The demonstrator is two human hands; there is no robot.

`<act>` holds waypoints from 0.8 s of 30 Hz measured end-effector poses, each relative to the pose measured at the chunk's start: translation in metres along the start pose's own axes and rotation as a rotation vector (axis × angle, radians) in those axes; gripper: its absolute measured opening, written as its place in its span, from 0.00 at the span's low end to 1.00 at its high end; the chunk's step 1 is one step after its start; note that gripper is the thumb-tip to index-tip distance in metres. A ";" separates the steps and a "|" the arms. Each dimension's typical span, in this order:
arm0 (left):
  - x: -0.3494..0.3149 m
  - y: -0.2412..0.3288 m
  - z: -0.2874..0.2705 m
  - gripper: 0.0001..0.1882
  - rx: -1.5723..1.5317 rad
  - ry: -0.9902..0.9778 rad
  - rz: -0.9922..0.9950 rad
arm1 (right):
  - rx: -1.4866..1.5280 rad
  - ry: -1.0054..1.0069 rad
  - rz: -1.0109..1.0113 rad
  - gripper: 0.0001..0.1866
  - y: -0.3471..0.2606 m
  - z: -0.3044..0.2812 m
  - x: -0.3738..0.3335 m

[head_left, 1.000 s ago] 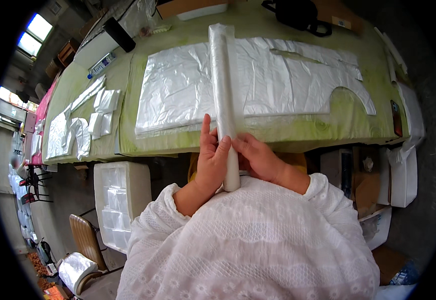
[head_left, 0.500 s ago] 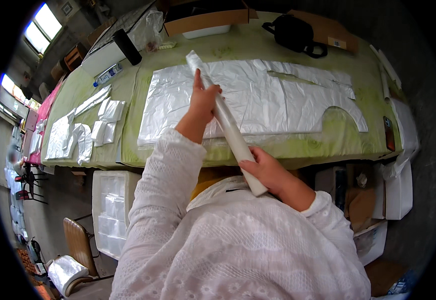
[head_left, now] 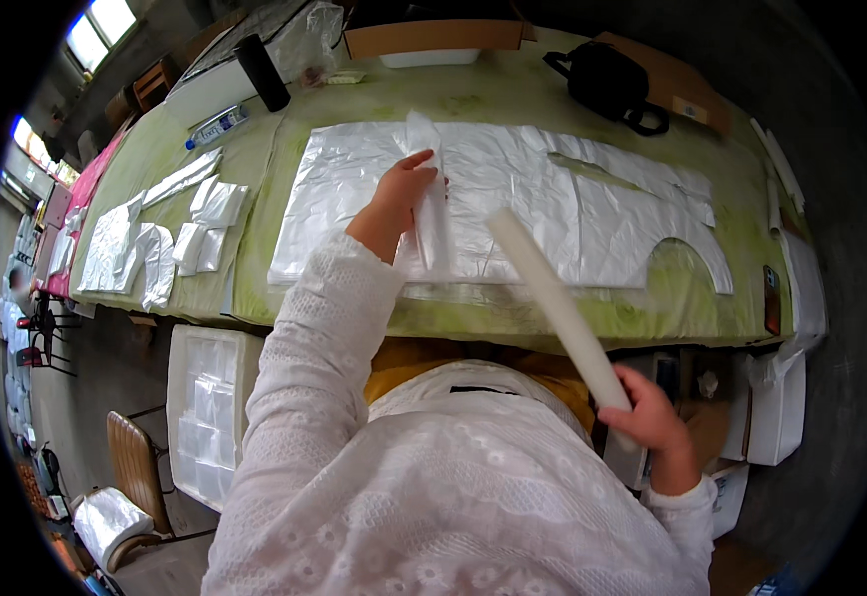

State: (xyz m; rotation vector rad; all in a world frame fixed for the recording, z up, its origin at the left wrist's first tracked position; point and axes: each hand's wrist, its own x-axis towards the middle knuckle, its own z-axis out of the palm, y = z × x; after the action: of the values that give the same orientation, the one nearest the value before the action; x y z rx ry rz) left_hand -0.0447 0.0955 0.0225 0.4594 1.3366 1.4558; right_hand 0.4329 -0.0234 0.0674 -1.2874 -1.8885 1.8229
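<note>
My left hand point(head_left: 397, 204) is closed round a narrow roll of thin white plastic film point(head_left: 433, 230), which stands above a large sheet of the same film. In my right hand point(head_left: 649, 409), low and to the right, I grip the near end of a stiff white tube point(head_left: 558, 306). The tube slants toward the upper left and is apart from the film roll. Flat on the table lies the large plastic sheet point(head_left: 528, 214), with a curved cut-out and a slit at its right end.
The table has a green cloth point(head_left: 513, 318). Folded plastic pieces point(head_left: 121, 243), a bottle point(head_left: 217, 127) and a black cylinder point(head_left: 262, 74) lie left. An open cardboard box point(head_left: 433, 40) and black bag point(head_left: 607, 81) are at the back, a phone point(head_left: 772, 298) right.
The tube has come out of the film roll. My right hand has pulled it down and to the right, while my left hand keeps the roll, now more upright, over the sheet.
</note>
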 end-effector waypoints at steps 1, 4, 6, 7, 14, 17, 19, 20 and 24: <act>-0.005 -0.002 -0.001 0.23 0.072 -0.004 -0.002 | -0.125 0.096 -0.101 0.35 -0.008 0.003 0.016; -0.022 -0.004 0.001 0.15 0.284 0.006 -0.007 | -0.397 0.207 -0.268 0.33 -0.048 0.008 0.069; -0.033 -0.006 0.000 0.12 0.361 0.026 0.015 | -0.605 0.234 -0.451 0.33 -0.064 0.009 0.109; -0.037 -0.008 -0.002 0.11 0.366 0.031 0.032 | -0.675 0.216 -0.455 0.33 -0.071 0.008 0.123; -0.115 0.010 -0.007 0.12 0.653 -0.046 -0.185 | -1.052 0.327 -0.474 0.32 -0.067 -0.006 0.187; -0.159 -0.018 -0.027 0.10 0.547 -0.213 -0.218 | -1.050 0.387 -0.330 0.33 -0.071 -0.013 0.194; -0.179 -0.038 -0.031 0.10 0.427 -0.210 -0.234 | -1.084 0.417 -0.334 0.34 -0.069 -0.017 0.195; -0.186 -0.046 -0.032 0.10 0.365 -0.205 -0.240 | -1.118 0.442 -0.376 0.35 -0.070 -0.014 0.193; -0.198 -0.059 -0.023 0.15 0.106 -0.212 -0.292 | -1.084 0.480 -1.068 0.36 -0.072 0.034 0.182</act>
State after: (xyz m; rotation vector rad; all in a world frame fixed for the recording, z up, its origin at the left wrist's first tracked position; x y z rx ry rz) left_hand 0.0345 -0.0966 0.0341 0.4530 1.2551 1.0703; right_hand 0.2716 0.0908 0.0508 -0.4892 -2.4872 -0.0691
